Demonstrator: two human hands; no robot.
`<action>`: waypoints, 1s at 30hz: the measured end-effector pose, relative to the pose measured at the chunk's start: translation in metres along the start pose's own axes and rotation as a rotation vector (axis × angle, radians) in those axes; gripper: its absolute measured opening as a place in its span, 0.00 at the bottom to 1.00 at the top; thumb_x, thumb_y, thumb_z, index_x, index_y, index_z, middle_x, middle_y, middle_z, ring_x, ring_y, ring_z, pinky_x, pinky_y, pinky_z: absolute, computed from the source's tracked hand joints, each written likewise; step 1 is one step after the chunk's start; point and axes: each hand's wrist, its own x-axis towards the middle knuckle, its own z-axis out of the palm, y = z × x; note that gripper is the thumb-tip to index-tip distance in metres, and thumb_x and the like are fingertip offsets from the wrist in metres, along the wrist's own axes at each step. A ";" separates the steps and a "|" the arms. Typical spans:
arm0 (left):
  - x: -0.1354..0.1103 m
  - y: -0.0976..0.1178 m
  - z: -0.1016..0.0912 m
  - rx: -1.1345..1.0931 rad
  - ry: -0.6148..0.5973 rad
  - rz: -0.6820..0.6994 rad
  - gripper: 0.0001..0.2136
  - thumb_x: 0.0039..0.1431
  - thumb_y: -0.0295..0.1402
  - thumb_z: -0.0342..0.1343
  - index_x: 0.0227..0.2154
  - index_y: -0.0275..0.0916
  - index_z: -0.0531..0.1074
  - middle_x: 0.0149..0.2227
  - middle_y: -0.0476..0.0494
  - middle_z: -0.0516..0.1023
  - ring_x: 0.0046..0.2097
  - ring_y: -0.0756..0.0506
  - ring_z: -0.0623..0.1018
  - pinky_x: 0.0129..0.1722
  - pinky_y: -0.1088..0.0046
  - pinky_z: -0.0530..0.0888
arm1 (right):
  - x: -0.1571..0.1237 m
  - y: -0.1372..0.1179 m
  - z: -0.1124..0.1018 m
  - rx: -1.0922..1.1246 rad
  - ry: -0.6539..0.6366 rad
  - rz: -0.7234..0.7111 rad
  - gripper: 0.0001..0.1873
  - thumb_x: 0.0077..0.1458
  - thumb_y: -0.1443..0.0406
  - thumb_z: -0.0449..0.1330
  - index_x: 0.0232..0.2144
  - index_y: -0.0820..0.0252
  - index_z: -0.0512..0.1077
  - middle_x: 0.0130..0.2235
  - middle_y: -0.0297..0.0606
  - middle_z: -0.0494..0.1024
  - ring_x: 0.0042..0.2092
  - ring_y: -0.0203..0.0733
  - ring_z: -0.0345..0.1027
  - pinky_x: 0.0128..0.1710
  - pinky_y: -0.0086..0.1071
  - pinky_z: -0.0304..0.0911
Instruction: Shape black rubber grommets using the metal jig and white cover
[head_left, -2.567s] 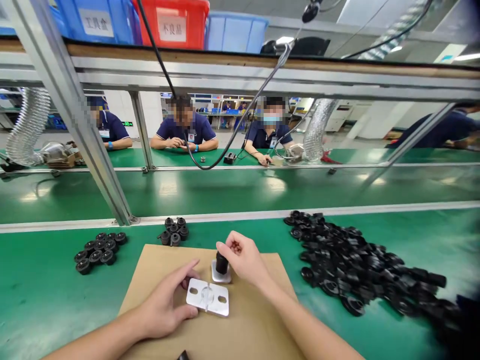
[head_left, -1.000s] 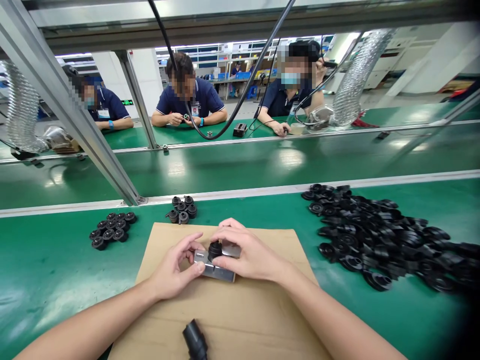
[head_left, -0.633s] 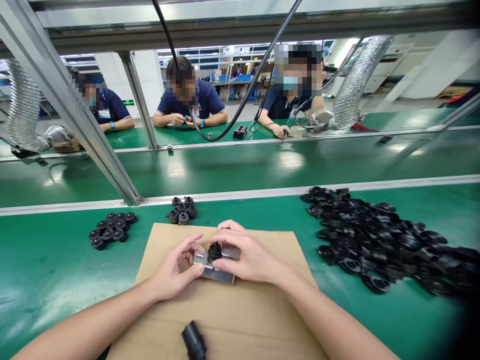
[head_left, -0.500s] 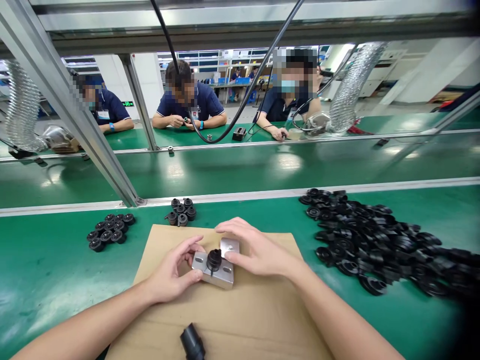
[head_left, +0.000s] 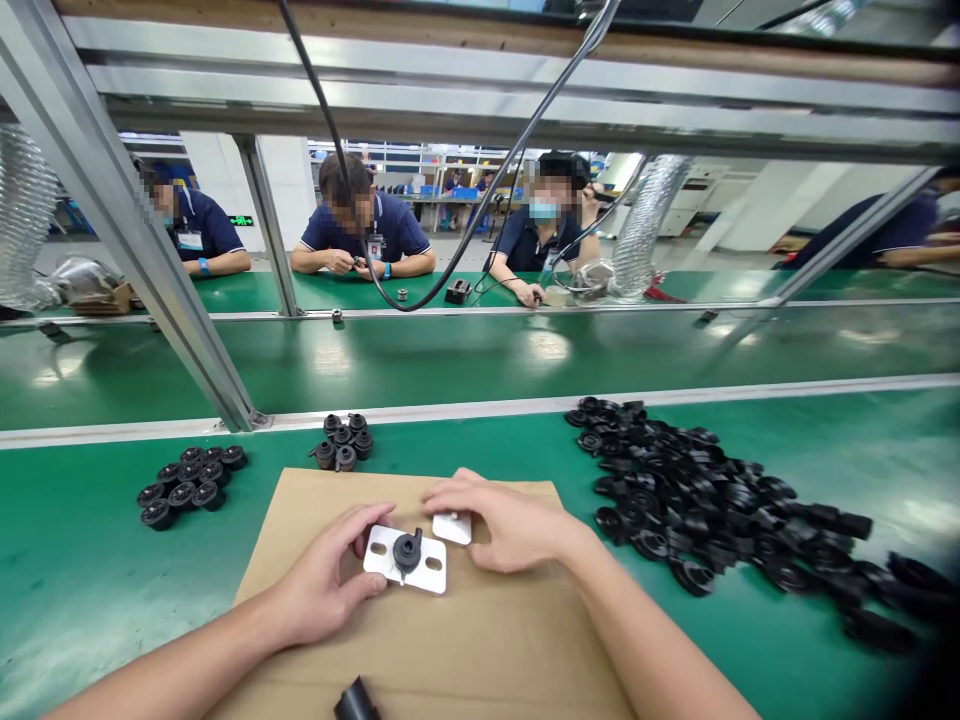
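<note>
My left hand grips the left end of a flat metal block with slots near its ends. A black round plastic part with a short spout sits in the middle of this block. My right hand curls around a smaller metal block just behind and to the right, fingers over its far edge and thumb by its near right corner. Both blocks are above a brown cardboard sheet. A black tubular part lies at the near edge, partly cut off.
A large heap of black plastic parts spreads over the green table at right. Two small groups, spouted parts and round caps, stand at left. A metal post and hanging cable are ahead. Co-workers sit opposite.
The view has tilted up and shifted right. The slotted block now shows its top face more squarely to me. My right thumb has moved off the smaller block's top towards its near right corner.
</note>
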 end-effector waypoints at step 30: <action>0.008 -0.008 0.006 0.012 0.194 0.016 0.31 0.62 0.33 0.68 0.67 0.51 0.68 0.55 0.43 0.79 0.44 0.42 0.74 0.50 0.61 0.74 | 0.023 -0.046 0.045 -0.126 0.320 -0.130 0.31 0.63 0.64 0.66 0.66 0.58 0.67 0.56 0.49 0.74 0.54 0.58 0.66 0.53 0.54 0.69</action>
